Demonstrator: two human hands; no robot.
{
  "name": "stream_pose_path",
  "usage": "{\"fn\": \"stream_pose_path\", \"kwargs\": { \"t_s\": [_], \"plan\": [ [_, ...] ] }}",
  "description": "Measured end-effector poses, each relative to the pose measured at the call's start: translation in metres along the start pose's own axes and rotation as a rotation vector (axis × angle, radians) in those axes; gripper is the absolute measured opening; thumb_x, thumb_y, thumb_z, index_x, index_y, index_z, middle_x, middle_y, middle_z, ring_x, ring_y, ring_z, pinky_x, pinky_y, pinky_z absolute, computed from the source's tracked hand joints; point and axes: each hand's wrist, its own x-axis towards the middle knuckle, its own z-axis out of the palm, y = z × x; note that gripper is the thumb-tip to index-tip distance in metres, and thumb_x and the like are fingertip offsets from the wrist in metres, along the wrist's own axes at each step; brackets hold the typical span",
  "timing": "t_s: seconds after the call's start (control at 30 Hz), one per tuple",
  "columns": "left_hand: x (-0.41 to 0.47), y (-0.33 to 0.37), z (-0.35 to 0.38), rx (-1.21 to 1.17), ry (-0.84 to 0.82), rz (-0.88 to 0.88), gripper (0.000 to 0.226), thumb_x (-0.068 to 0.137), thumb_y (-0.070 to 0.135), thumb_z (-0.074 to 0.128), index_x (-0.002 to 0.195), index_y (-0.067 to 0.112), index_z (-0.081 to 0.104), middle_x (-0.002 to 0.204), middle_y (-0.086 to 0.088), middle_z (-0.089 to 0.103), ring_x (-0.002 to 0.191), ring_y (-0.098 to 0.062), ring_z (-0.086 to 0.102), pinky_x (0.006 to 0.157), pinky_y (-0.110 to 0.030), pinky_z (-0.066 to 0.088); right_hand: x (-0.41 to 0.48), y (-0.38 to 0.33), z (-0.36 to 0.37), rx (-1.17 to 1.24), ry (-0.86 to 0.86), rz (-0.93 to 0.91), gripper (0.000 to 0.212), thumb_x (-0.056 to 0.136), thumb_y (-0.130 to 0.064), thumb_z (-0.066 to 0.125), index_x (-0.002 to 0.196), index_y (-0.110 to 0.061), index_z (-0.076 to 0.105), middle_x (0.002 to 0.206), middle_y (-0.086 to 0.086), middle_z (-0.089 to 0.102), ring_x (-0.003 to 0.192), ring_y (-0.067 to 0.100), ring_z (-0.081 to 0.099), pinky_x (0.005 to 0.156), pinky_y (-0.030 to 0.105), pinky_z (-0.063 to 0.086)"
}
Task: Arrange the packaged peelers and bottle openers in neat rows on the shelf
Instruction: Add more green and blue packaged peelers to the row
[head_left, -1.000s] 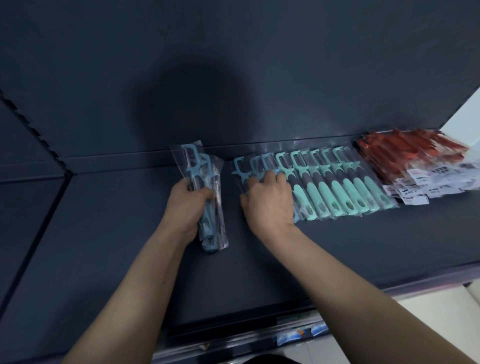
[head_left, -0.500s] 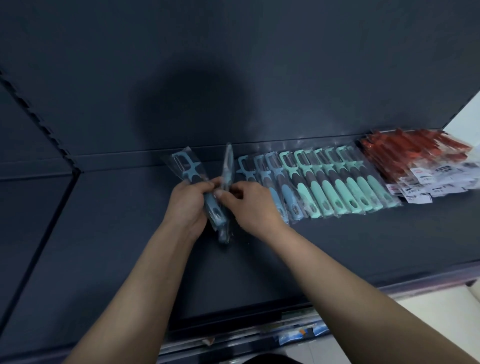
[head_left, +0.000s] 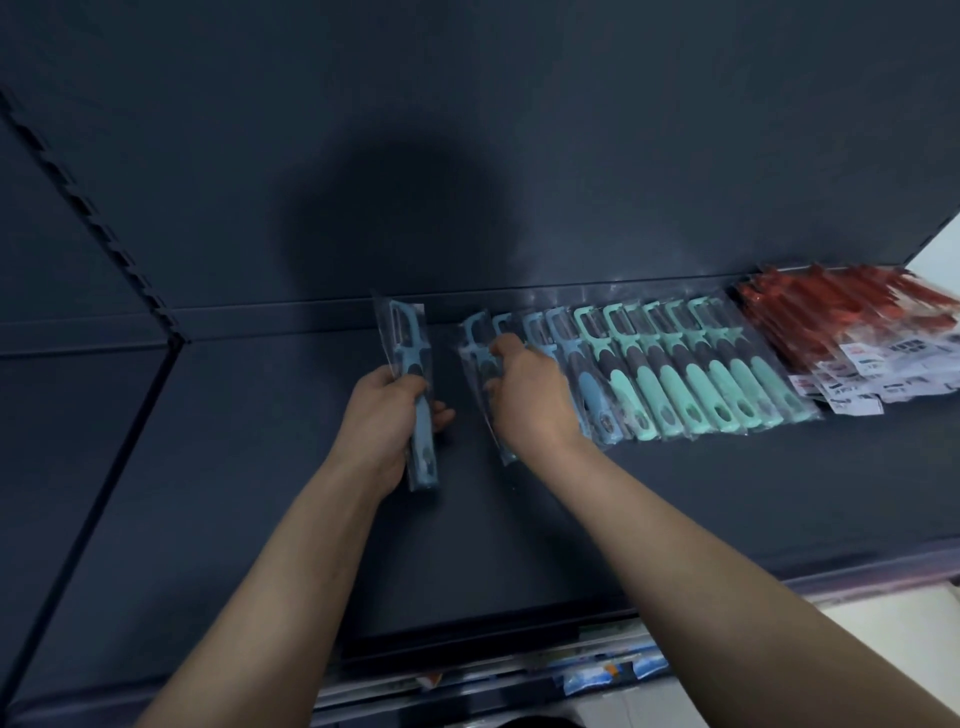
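My left hand (head_left: 387, 418) grips a small bundle of blue packaged peelers (head_left: 413, 364), held upright just above the dark shelf (head_left: 260, 467). My right hand (head_left: 530, 397) holds a blue packaged peeler (head_left: 475, 338) at the left end of the row, pinching it as it lies against its neighbours. The row of packaged peelers (head_left: 675, 374) runs rightward, blue ones first, then several mint-green ones, all overlapping at a slant. A pile of red packaged items (head_left: 852, 317) with white labels lies at the far right.
The shelf's back wall (head_left: 467, 156) rises right behind the row. A slotted upright (head_left: 88, 208) and a seam divide off the shelf section at the left. The shelf's front edge carries price tags (head_left: 608, 675).
My right hand took one blue peeler from the bundle in my left hand and carried it right to the row's left end. My left hand stayed with the remaining bundle.
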Motion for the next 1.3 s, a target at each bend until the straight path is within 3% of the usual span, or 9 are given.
{"fn": "stream_pose_path", "kwargs": {
  "t_s": [0.2, 0.27, 0.47, 0.77, 0.9, 1.07, 1.2, 1.3],
  "plan": [
    [0.000, -0.002, -0.001, -0.003, 0.006, 0.026, 0.009, 0.095, 0.006, 0.050, 0.090, 0.009, 0.057, 0.090, -0.013, 0.063, 0.079, -0.022, 0.065, 0.063, -0.025, 0.057, -0.003, 0.003, 0.007, -0.223, 0.007, -0.056, 0.022, 0.096, -0.015, 0.047, 0.112, -0.007, 0.060, 0.117, 0.013, 0.051, 0.109, 0.029, 0.047, 0.079, 0.031, 0.041],
    [0.000, -0.003, -0.001, -0.009, 0.021, 0.024, 0.006, 0.094, 0.007, 0.052, 0.091, 0.008, 0.057, 0.091, -0.013, 0.063, 0.080, -0.022, 0.066, 0.065, -0.026, 0.058, -0.003, 0.003, 0.008, -0.273, 0.019, -0.069, 0.020, 0.095, -0.013, 0.047, 0.110, -0.008, 0.060, 0.115, 0.013, 0.054, 0.109, 0.028, 0.047, 0.078, 0.031, 0.041],
    [0.005, -0.004, 0.000, -0.037, 0.063, 0.026, 0.008, 0.093, 0.004, 0.052, 0.087, 0.004, 0.058, 0.091, -0.016, 0.062, 0.080, -0.023, 0.065, 0.061, -0.024, 0.058, -0.001, 0.004, 0.010, -0.335, 0.067, -0.069, 0.019, 0.093, -0.008, 0.047, 0.106, -0.007, 0.061, 0.107, 0.012, 0.060, 0.102, 0.027, 0.054, 0.067, 0.028, 0.033],
    [0.006, -0.002, 0.006, -0.015, 0.093, 0.028, 0.013, 0.090, 0.002, 0.055, 0.079, 0.006, 0.060, 0.080, -0.011, 0.063, 0.071, -0.019, 0.064, 0.062, -0.025, 0.058, -0.001, 0.006, 0.007, -0.334, 0.063, -0.087, 0.020, 0.094, -0.013, 0.047, 0.109, -0.007, 0.059, 0.109, 0.012, 0.060, 0.105, 0.028, 0.053, 0.074, 0.031, 0.041],
    [0.005, -0.001, 0.007, 0.135, 0.123, 0.022, 0.009, 0.086, 0.007, 0.061, 0.078, 0.009, 0.064, 0.069, -0.008, 0.065, 0.057, -0.017, 0.061, 0.049, -0.025, 0.052, 0.000, 0.009, 0.004, -0.348, 0.062, -0.112, 0.022, 0.095, -0.015, 0.046, 0.111, -0.010, 0.061, 0.110, 0.012, 0.061, 0.107, 0.028, 0.052, 0.079, 0.031, 0.043],
    [0.004, 0.003, 0.008, 0.182, 0.143, 0.011, 0.011, 0.081, 0.006, 0.068, 0.072, 0.010, 0.064, 0.063, -0.004, 0.066, 0.048, -0.011, 0.061, 0.045, -0.021, 0.050, 0.001, 0.012, -0.005, -0.286, 0.040, -0.118, 0.027, 0.098, -0.022, 0.042, 0.109, -0.008, 0.062, 0.110, 0.013, 0.061, 0.110, 0.028, 0.049, 0.083, 0.031, 0.041],
    [0.005, 0.003, 0.004, 0.331, 0.204, 0.091, 0.008, 0.078, 0.011, 0.070, 0.071, 0.011, 0.066, 0.068, -0.005, 0.068, 0.062, -0.018, 0.064, 0.057, -0.028, 0.056, 0.001, 0.013, -0.010, -0.274, 0.068, -0.139, 0.026, 0.097, -0.020, 0.041, 0.106, -0.008, 0.063, 0.106, 0.013, 0.063, 0.106, 0.028, 0.052, 0.075, 0.029, 0.038],
    [0.004, 0.005, 0.003, 0.653, 0.301, 0.285, 0.005, 0.075, 0.015, 0.068, 0.075, 0.013, 0.063, 0.072, 0.001, 0.064, 0.067, -0.015, 0.060, 0.054, -0.025, 0.043, 0.002, 0.014, -0.012, -0.243, 0.079, -0.127, 0.025, 0.096, -0.017, 0.042, 0.104, -0.008, 0.063, 0.104, 0.014, 0.063, 0.102, 0.028, 0.054, 0.071, 0.028, 0.036]
  ]
}}
